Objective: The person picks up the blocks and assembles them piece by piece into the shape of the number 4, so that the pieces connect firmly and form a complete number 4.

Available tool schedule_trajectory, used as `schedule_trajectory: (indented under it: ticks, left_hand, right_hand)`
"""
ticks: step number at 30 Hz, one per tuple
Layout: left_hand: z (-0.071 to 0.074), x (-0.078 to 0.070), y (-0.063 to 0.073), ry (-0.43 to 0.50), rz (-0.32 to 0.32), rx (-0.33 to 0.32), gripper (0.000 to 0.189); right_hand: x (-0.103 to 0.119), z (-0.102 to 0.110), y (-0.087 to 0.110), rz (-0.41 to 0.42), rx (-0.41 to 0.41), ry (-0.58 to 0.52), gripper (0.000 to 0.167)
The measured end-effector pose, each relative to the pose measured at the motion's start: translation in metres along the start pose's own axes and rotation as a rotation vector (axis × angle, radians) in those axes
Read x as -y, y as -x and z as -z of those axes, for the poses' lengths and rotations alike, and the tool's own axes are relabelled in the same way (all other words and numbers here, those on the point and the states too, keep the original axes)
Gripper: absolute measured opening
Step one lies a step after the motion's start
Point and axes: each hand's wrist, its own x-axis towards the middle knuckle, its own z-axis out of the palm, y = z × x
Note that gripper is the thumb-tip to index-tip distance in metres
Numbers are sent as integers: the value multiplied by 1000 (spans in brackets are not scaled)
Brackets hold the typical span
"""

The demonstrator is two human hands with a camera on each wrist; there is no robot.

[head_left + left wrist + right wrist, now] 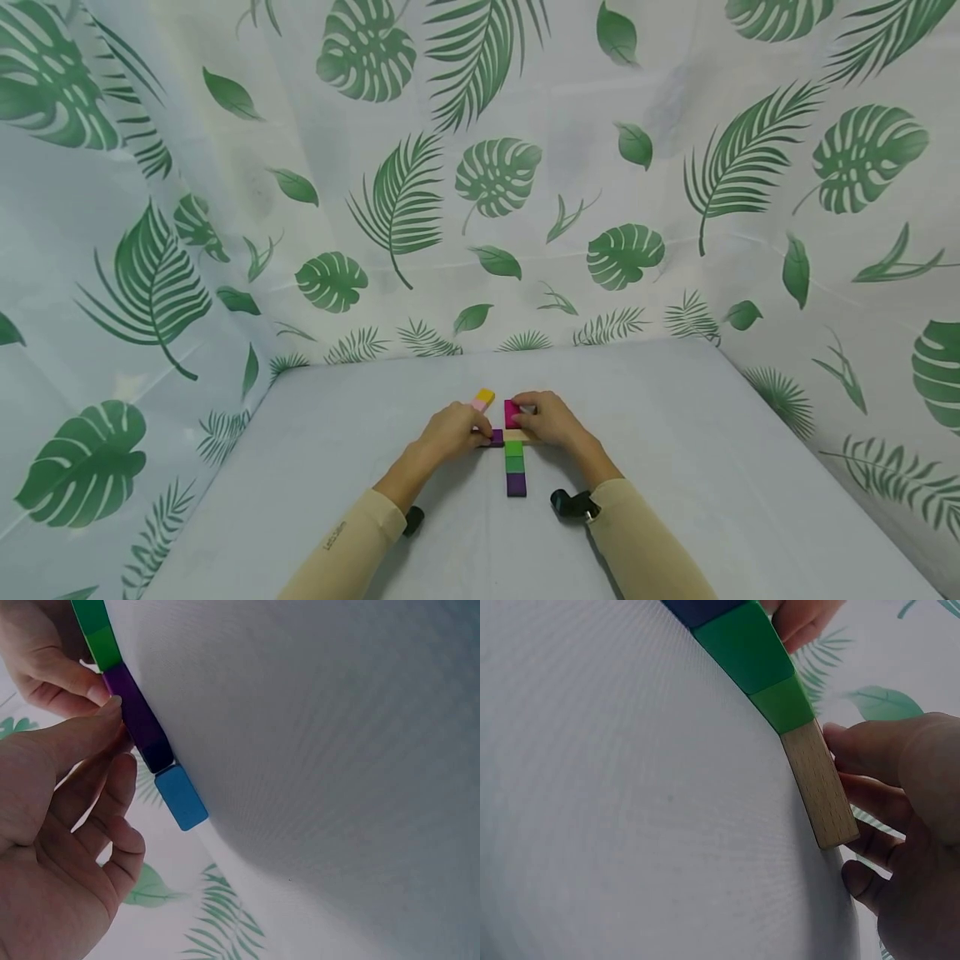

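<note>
My left hand [455, 431] pinches a purple block [497, 438] between thumb and fingers; the thumb tip lies on it in the left wrist view. At its far end sit a dark navy part and a blue block [181, 799], which the head view hides. My right hand [553, 417] holds a magenta block [512, 413] with thumb and index finger at its right side. Just below it lies a plain wooden block [821, 787], close by the right thumb. A light green block [513, 450], a darker green block [514, 464] and a dark purple block [516, 484] form a column toward me.
Beyond the left hand, a yellow block [486, 395] and a pink block [478, 405] lie slanted in line. Everything rests on a white-covered table [637, 392]. Leaf-printed cloth walls [555, 108] rise at the back and both sides.
</note>
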Motion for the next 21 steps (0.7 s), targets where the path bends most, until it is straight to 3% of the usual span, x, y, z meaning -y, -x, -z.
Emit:
schedule_trajectory:
  ticks: [21]
  left_hand:
    - [-1, -1, 0, -2, 10, 14, 7]
  right_hand:
    - [4, 3, 2, -20, 33, -6, 32]
